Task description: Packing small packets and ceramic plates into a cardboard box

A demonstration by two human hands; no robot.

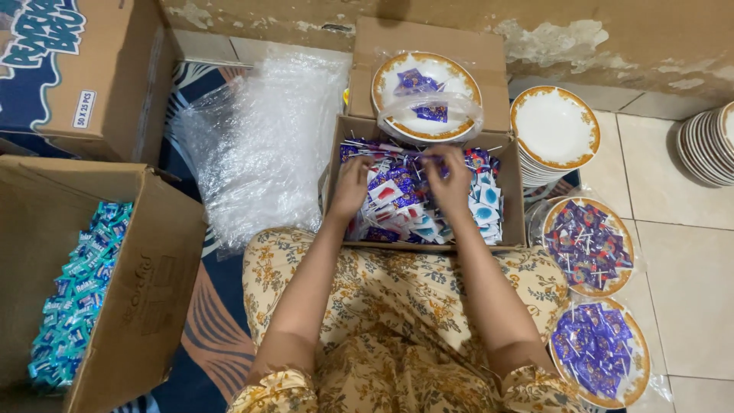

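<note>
Both hands are down in the open box (514,200) on the floor, gathering lollipops (397,200) — left hand (353,186) and right hand (449,180) curl their fingers on wrapped sticks — so the next move, I judge, calls for lifting a bunch cleanly onto the bagged plate (426,94) at the box's far edge.

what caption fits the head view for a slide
Both hands, left and right, dig into a box of wrapped lollipops beside gold-rimmed plates.

Counts across the floor

Two hands (352,187) (449,182); three cardboard boxes (428,229) (145,306) (84,69); three filled plates in plastic (426,95) (588,245) (601,352); two stacks of empty plates (555,130) (707,145); one heap of bubble wrap (260,145).
</note>
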